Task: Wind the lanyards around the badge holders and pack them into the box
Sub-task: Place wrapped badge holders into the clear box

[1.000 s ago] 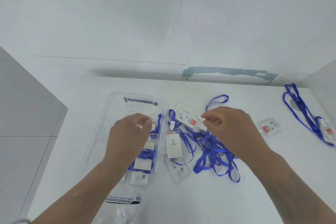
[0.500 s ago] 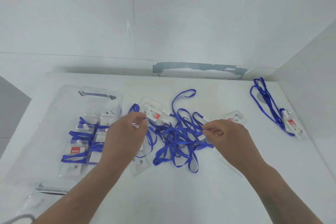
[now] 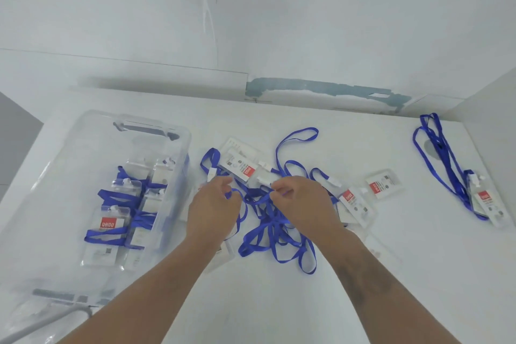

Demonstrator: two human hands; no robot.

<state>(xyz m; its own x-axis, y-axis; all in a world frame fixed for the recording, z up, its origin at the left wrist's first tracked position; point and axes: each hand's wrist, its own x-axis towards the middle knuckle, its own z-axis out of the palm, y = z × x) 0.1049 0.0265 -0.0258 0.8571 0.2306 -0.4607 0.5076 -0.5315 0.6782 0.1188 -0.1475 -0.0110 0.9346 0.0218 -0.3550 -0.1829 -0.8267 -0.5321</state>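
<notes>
A tangle of blue lanyards [image 3: 275, 227] with clear badge holders lies in the middle of the white table. My left hand [image 3: 213, 208] and my right hand [image 3: 300, 202] hover over it, each pinching a blue lanyard strand between them. One badge holder [image 3: 241, 169] with a red label lies just beyond my fingers. A clear plastic box [image 3: 173, 204] stands at the left, holding several badge holders wrapped in blue lanyard [image 3: 117, 225].
Two loose badge holders [image 3: 382, 186] lie right of my hands. Another lanyard with its badge holder [image 3: 452, 173] lies at the far right near a side wall. A grey cable [image 3: 47, 321] runs along the table's lower left. The back wall stands close behind.
My right hand has moved left toward my left hand, so both now meet over the tangle. The view has shifted, showing more of the box at the left.
</notes>
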